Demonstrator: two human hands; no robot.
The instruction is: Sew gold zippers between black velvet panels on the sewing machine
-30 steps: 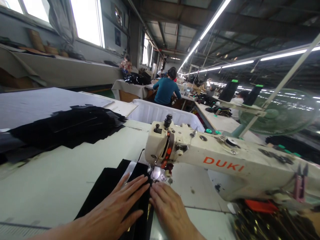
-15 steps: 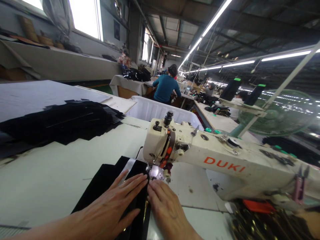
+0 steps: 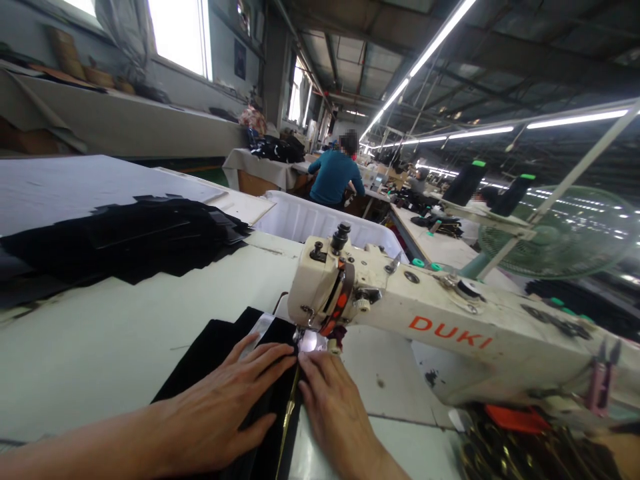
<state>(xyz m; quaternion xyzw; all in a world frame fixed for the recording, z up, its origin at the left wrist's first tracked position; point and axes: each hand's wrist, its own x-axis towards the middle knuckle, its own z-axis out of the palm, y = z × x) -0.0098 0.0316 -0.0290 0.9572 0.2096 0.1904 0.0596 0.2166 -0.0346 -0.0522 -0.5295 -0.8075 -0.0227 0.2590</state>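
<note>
Black fabric (image 3: 200, 360) lies on the sewing machine's bed, a white strip (image 3: 259, 328) crossing its far part. Along its right edge runs a zipper (image 3: 286, 423) with gold teeth, leading up to the needle area. My left hand (image 3: 230, 393) rests flat on the fabric, fingers spread, fingertips close to the presser foot. My right hand (image 3: 333, 400) has its fingers together, bent down onto the zipper edge just in front of the foot. The foot is partly hidden by the fingertips. Over them stands the head of the white sewing machine (image 3: 320, 287), its lamp lit.
A stack of black cut pieces (image 3: 125, 237) lies at the left. Behind the machine stands a white plastic bin (image 3: 325, 217). Gold-toothed zippers (image 3: 530, 447) are heaped at lower right, near pink thread snips (image 3: 600, 383). A person in teal (image 3: 333, 175) sits farther ahead.
The fabric has shifted slightly forward toward the needle, with both hands staying close to the foot. More of the gold zipper teeth shows between the hands. The view has moved a little.
</note>
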